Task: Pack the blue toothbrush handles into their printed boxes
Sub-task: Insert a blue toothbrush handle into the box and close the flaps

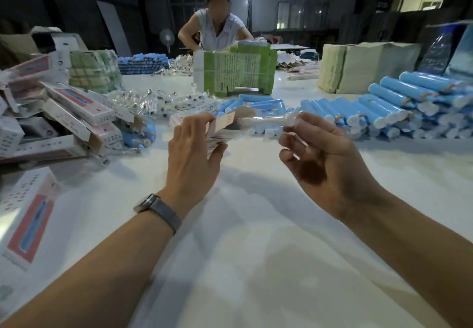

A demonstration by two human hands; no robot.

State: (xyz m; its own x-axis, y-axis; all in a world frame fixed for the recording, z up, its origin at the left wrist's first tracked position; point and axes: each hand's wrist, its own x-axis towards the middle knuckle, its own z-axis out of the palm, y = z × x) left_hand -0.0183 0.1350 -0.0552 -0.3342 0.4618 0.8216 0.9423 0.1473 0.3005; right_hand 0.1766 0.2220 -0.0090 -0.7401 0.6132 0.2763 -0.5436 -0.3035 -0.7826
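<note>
My left hand [194, 151] grips a printed box [225, 125] above the white table, its open end facing right. My right hand [320, 153] pinches a white brush head in a clear wrapper [271, 120], its tip at the box's open flap. Blue toothbrush handles [391, 105] lie stacked in a long heap at the right and behind my hands. Printed boxes [76, 112] lie piled at the left, and one printed box [30, 220] lies flat at the near left.
A person works at the table's far side behind a green carton bundle [235, 71]. Wrapped brush heads [153, 102] are strewn left of centre. A tan paper stack [363, 66] stands at the back right. Bare white table [256, 225] lies under my forearms.
</note>
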